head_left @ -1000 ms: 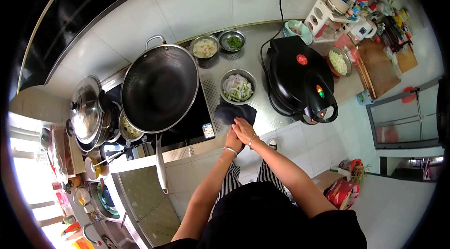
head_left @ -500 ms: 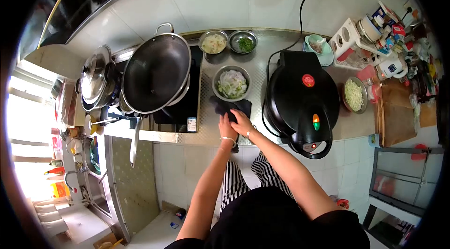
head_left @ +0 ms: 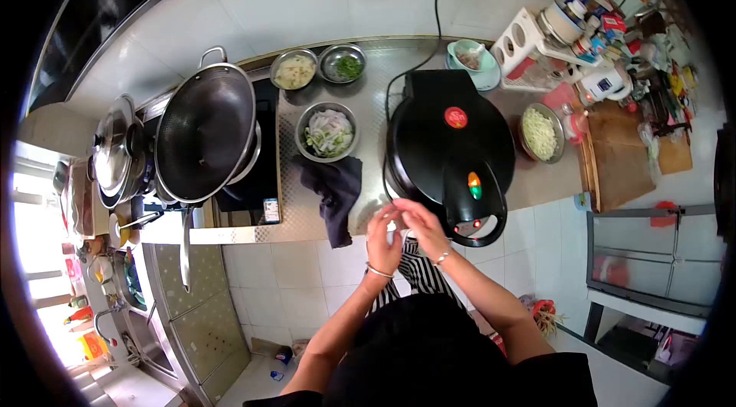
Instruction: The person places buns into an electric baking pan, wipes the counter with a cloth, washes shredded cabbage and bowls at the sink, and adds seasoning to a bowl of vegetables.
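The bare left hand [head_left: 382, 242] and bare right hand [head_left: 424, 227] are hovering together, fingers seemingly touching, just before the black round electric griddle [head_left: 448, 146]; its orange-and-green lamp [head_left: 474, 185] is glowing, so straying fingers could burn. The dark grey fabric cloth [head_left: 337, 188] is overhanging the silvery metal counter [head_left: 373, 139]; brushing could dislodge it. Overlapping fingers are obscuring any contents; the griddle's closed lid is hiding its inside.

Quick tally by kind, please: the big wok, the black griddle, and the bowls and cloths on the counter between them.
Wok: 1
Black griddle: 1
Metal bowls: 3 (centre bowl, back-left bowl, back-right bowl)
Dark cloth: 1
Total: 6
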Demonstrator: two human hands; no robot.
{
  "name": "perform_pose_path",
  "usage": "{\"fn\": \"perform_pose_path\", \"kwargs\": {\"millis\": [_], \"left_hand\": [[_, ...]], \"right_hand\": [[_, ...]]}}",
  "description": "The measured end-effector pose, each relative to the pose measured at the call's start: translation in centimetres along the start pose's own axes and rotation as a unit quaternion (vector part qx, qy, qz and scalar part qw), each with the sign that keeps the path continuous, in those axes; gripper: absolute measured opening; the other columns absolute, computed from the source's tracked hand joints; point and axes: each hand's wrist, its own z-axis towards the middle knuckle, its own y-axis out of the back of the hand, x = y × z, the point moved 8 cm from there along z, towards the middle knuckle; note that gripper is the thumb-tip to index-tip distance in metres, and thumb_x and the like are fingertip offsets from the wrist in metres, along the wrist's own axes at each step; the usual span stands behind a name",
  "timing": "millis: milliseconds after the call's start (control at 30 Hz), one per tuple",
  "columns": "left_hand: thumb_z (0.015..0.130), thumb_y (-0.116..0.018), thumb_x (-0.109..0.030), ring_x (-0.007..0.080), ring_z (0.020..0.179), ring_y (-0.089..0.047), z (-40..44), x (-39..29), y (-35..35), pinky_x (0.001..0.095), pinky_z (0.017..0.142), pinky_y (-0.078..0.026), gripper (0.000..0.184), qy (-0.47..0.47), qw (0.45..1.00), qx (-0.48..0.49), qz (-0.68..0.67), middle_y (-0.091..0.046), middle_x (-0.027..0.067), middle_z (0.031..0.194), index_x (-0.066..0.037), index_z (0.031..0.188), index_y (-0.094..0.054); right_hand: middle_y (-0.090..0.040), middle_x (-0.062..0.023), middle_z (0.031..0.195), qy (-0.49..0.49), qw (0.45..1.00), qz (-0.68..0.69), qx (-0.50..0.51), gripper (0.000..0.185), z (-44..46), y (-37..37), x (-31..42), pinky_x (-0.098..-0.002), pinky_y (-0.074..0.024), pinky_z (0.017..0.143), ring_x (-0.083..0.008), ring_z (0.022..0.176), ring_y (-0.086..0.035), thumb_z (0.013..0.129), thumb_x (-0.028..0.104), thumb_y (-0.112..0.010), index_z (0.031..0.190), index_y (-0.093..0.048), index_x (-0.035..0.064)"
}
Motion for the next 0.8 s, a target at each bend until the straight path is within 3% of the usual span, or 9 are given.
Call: {"fn": "perform_pose_path", "kwargs": {"millis": [133,233,300,433,500,533,600,800], "left_hand": [[0.073,-0.061,0.002,0.0313,0.102,-0.055,-0.6,-6.7,-4.5,0.0399,0.09,-0.043,0.033,-0.103,0.991,0.079,-0.045,-0.059,0.0139,0.109,-0.003,0.106,-0.059],[0.07,-0.07,-0.009,0.0249,0.096,-0.058,-1.7,-9.8,-7.4,0.0359,0.081,-0.044,0.032,-0.216,0.967,0.132,0.022,-0.062,0.0084,0.101,-0.005,0.101,-0.062],[0.067,-0.072,-0.013,0.0229,0.094,-0.058,-2.3,-10.7,-9.0,0.0344,0.076,-0.043,0.033,-0.239,0.957,0.157,0.044,-0.062,0.0065,0.1,-0.006,0.098,-0.063],[0.06,-0.076,-0.021,0.0214,0.09,-0.058,-3.3,-11.3,-12.5,0.035,0.075,-0.042,0.037,-0.261,0.95,0.135,0.101,-0.062,0.0045,0.093,-0.007,0.092,-0.063],[0.065,-0.071,-0.018,0.0212,0.091,-0.058,-4.2,-10.8,-14.2,0.0355,0.077,-0.042,0.029,-0.252,0.946,0.148,0.143,-0.062,0.0049,0.096,-0.007,0.09,-0.062],[0.065,-0.07,-0.017,0.02,0.091,-0.058,-4.7,-10.9,-14.6,0.0354,0.078,-0.042,0.025,-0.267,0.939,0.131,0.172,-0.062,0.0038,0.094,-0.008,0.087,-0.062],[0.066,-0.066,-0.013,0.0169,0.09,-0.058,-4.9,-11.4,-15.2,0.0353,0.081,-0.041,0.017,-0.298,0.923,0.084,0.23,-0.063,0.0008,0.089,-0.011,0.081,-0.06],[0.062,-0.066,-0.012,0.0169,0.079,-0.057,-5.0,-12.6,-15.3,0.0359,0.08,-0.041,0.025,-0.292,0.916,0.064,0.269,-0.061,0.0003,0.082,-0.011,0.087,-0.062]], "right_hand": [[-0.057,-0.0129,0.116,0.053,0.997,0.003,-0.059,0.029,-3.9,5.7,5.0,-0.0298,-0.0372,0.1,-0.0178,0.11,-0.053,0.096,0.013,-0.043,0.117,-0.052,-0.0052],[-0.062,-0.011,0.107,0.059,0.991,-0.083,-0.087,0.027,-5.8,9.0,5.9,-0.0286,-0.0442,0.09,-0.0169,0.1,-0.058,0.096,0.016,-0.043,0.111,-0.056,-0.0033],[-0.065,-0.0108,0.102,0.102,0.977,-0.172,-0.068,0.026,-6.7,10.2,6.5,-0.0285,-0.0464,0.085,-0.0164,0.095,-0.06,0.095,0.016,-0.045,0.107,-0.059,-0.0019],[-0.065,-0.0124,0.098,0.112,0.968,-0.221,-0.034,0.022,-7.7,12.8,6.5,-0.0297,-0.0481,0.081,-0.0212,0.09,-0.063,0.093,0.013,-0.047,0.103,-0.06,-0.0012],[-0.065,-0.0122,0.095,0.18,0.925,-0.333,-0.006,0.019,-8.1,13.4,7.6,-0.0319,-0.0493,0.077,-0.0254,0.085,-0.063,0.089,0.012,-0.052,0.102,-0.06,0.0007],[-0.065,-0.0122,0.095,0.183,0.927,-0.328,0.003,0.019,-8.3,14.0,7.8,-0.0319,-0.0493,0.077,-0.0254,0.085,-0.063,0.089,0.012,-0.052,0.102,-0.06,0.0007],[-0.065,-0.0112,0.092,0.267,0.841,-0.466,0.056,0.019,-8.8,14.2,8.5,-0.0342,-0.0498,0.073,-0.0286,0.08,-0.062,0.086,0.013,-0.056,0.101,-0.06,0.0034],[-0.063,-0.011,0.101,0.336,0.782,-0.488,0.195,0.038,-10.0,14.8,9.8,-0.0399,-0.0464,0.078,-0.027,0.09,-0.06,0.077,0.022,-0.065,0.11,-0.057,0.0037]]}}
